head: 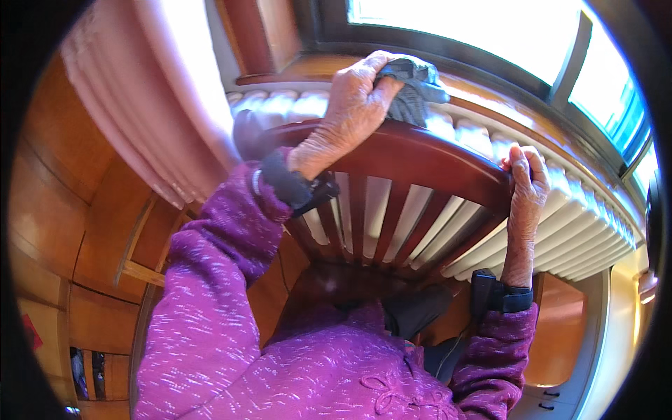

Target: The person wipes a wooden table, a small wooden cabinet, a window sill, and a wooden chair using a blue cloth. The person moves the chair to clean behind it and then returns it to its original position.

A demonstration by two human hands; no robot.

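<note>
My left hand [349, 113] is closed around a crumpled grey cloth [412, 100]. It reaches over the curved top rail of a dark reddish wooden chair [415, 163], and the cloth hangs by the rail's far edge, close to the windowsill. Whether the cloth touches the rail or the sill, I cannot tell. At the right end of that same rail, my right hand [529, 176] grips the chair's corner, fingers curled over it. Below the rail, vertical slats run down to the dark seat [336, 289], partly covered by my clothing.
A white ribbed radiator [556, 231] stands right behind the chair, beneath a wooden windowsill [493, 113] and a bright window [457, 31]. A pink curtain [152, 89] hangs at left. Wooden flooring [100, 320] lies below it. At lower right is a wooden panel [556, 325].
</note>
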